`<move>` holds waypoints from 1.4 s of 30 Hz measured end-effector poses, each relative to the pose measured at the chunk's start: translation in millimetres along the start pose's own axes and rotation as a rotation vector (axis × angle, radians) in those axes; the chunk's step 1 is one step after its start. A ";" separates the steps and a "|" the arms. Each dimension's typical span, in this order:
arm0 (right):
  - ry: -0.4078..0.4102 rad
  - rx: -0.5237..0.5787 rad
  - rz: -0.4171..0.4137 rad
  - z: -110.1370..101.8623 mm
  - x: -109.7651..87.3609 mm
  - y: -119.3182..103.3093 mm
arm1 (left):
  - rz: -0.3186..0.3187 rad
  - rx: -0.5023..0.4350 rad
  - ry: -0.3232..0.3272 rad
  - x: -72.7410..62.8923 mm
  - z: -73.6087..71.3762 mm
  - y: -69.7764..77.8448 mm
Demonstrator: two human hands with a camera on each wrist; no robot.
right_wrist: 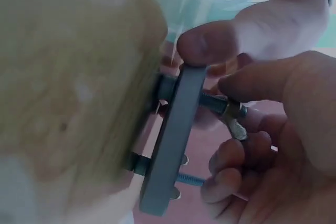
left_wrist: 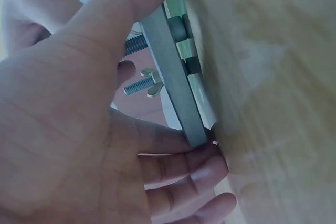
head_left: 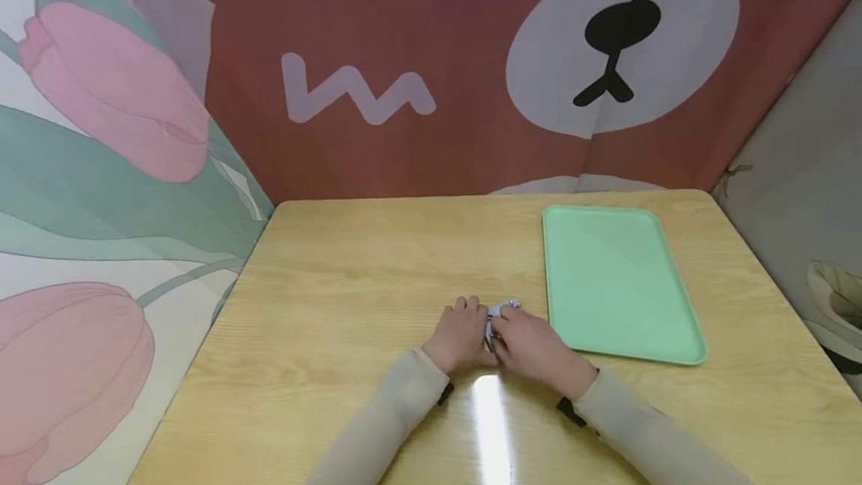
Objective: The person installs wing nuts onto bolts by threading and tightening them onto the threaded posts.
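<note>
Nearest, angling inward from the bottom edge: two pale sleeves (head_left: 377, 425), forearms low and converging on one spot. Gripped in the left hand (head_left: 461, 331), thumb over one end and fingers about the other: a metal bar (left_wrist: 176, 80), just above the table (head_left: 350, 268), midway between the forearms. Spanned end to end, probably, to stop any twisting while leaving the upper face free. Set with bolt heads (left_wrist: 179, 28) downward and threads upward; cannot tell for certain about contact between heads and table. Pinched by the right hand (head_left: 532, 346), reaching in from the side with thumb and curled fingers: a wing nut (right_wrist: 237, 128), near the tip of the bolt (right_wrist: 212, 103) beside the left thumb. Held by the wings, seemingly, for purchase in turning. Apparently free of any finger: a second wing nut (left_wrist: 153, 83), close to the bar's face on the other bolt (left_wrist: 137, 85). Farther, to the right: a green tray (head_left: 629, 283), flat on the table, perhaps kept aside for elbow room. Behind, hanging: a reddish curtain (head_left: 471, 159).
</note>
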State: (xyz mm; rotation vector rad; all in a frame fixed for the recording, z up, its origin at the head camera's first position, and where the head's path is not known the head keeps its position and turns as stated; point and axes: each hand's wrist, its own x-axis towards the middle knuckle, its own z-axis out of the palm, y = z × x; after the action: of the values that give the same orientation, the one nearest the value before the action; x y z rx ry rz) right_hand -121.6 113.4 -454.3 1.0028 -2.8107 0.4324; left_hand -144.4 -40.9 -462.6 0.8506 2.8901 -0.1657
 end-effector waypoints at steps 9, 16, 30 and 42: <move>-0.083 0.023 -0.022 -11.4 6.4 -2.2 | 0.000 -0.045 -0.017 -1.7 -3.1 3.4; -0.099 0.012 -0.003 -18.2 10.0 -2.8 | -0.004 -0.061 0.001 2.4 -5.8 0.6; -0.203 0.095 -0.013 -27.9 2.1 -2.8 | -0.013 -0.074 -0.022 -0.7 -3.4 5.8; -0.085 0.033 0.021 -22.0 1.4 -1.7 | -0.015 -0.071 -0.006 -3.0 -3.4 8.2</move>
State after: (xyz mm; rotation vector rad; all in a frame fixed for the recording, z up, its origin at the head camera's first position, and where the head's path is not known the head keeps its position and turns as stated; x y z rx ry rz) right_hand -121.1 118.0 -432.7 1.0220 -2.9005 0.4500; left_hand -137.7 -35.1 -459.4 0.8148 2.8789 -0.0658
